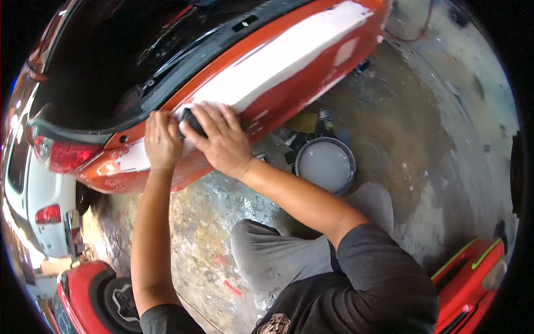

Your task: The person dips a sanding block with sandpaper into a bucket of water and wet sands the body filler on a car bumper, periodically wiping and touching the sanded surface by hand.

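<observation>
An orange car tailgate (289,92) with a broad white primer-like patch (289,53) fills the upper middle of the view. My right hand (222,142) lies over a black sanding block (193,119), its fingers wrapped across the top and pressing it to the painted panel. Close beside it, my left hand (163,139) has its fingers together and bent against the panel near the upper edge. Its thumb side meets the near end of the block; what its fingers hold, if anything, is hidden.
A round bucket of greyish liquid (325,164) stands on the stained wet floor (211,222) below the panel. The red tail light (69,155) is left of my hands. A white car (47,195) and red car parts (94,295) are at lower left; another red part (473,284) lies lower right.
</observation>
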Available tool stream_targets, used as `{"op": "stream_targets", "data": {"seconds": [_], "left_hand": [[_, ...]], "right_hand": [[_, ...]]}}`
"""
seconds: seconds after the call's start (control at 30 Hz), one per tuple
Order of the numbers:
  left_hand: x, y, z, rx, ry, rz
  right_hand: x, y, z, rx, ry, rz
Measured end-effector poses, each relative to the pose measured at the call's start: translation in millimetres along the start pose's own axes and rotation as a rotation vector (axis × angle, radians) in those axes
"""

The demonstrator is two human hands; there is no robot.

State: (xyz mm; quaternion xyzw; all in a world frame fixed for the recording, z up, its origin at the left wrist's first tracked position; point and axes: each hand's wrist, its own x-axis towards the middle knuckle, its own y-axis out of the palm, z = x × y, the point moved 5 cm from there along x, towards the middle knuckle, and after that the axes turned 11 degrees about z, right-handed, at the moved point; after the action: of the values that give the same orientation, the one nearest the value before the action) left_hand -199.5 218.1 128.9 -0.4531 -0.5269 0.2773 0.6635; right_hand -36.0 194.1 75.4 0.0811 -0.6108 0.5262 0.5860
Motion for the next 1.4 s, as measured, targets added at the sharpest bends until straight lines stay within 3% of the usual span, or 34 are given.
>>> {"op": "stream_targets", "data": {"seconds": [0.07, 0.17, 0.23, 0.3, 0.4, 0.47, 0.5, 0.57, 0.6, 0.67, 0.77, 0.9, 1.0, 1.03, 1.13, 1.2, 1.27, 1.33, 1.4], "left_hand": [[0, 2, 0, 0.066, 0.051, 0.001], [0, -1, -6, 0.088, 0.057, -0.041], [1, -1, -6, 0.095, 0.047, -0.023], [2, -1, -6, 0.086, 0.043, -0.006], [2, -1, -6, 0.077, 0.013, 0.013], [2, -1, -7, 0.080, 0.024, 0.019], [3, -1, -8, 0.074, 0.030, 0.016], [1, 1, -7, 0.075, 0.018, 0.039], [2, 1, -5, 0.080, 0.012, 0.046], [3, 2, -4, 0.098, 0.019, 0.052], [2, 3, -5, 0.105, 0.025, 0.065], [5, 0, -9, 0.111, 0.010, 0.075], [4, 1, -6, 0.115, 0.031, 0.065], [5, 1, -7, 0.116, 0.036, 0.065], [4, 0, -9, 0.102, 0.039, 0.076], [6, 0, -8, 0.098, 0.035, 0.074], [5, 1, -8, 0.101, 0.029, 0.081], [5, 1, -10, 0.101, 0.034, 0.070], [6, -2, -11, 0.111, 0.042, 0.063]], "right_hand": [[1, -17, -37, 0.002, -0.080, 0.079], [11, -90, -181, -0.087, -0.057, 0.086], [7, -122, -312, -0.223, 0.113, -0.096], [24, -154, -379, -0.167, 0.276, -0.138], [28, -135, -356, -0.162, 0.462, -0.233], [16, -128, -275, -0.272, 0.396, 0.030], [15, -132, -277, -0.252, 0.305, 0.069], [1, -142, -285, -0.208, 0.124, 0.150], [5, -146, -333, -0.263, 0.113, 0.085], [19, -173, -415, -0.209, 0.300, -0.047], [21, -169, -427, -0.201, 0.461, -0.243], [-10, -156, -355, -0.113, 0.313, -0.063], [-1, -178, -440, -0.080, 0.383, -0.135], [3, -187, -456, -0.050, 0.509, -0.213], [-7, -159, -435, -0.084, 0.615, -0.321], [-16, -152, -396, -0.044, 0.599, -0.231], [-5, -168, -418, -0.145, 0.459, -0.271], [11, -189, -469, -0.025, 0.600, -0.374], [13, -183, -468, -0.088, 0.713, -0.441]]}}
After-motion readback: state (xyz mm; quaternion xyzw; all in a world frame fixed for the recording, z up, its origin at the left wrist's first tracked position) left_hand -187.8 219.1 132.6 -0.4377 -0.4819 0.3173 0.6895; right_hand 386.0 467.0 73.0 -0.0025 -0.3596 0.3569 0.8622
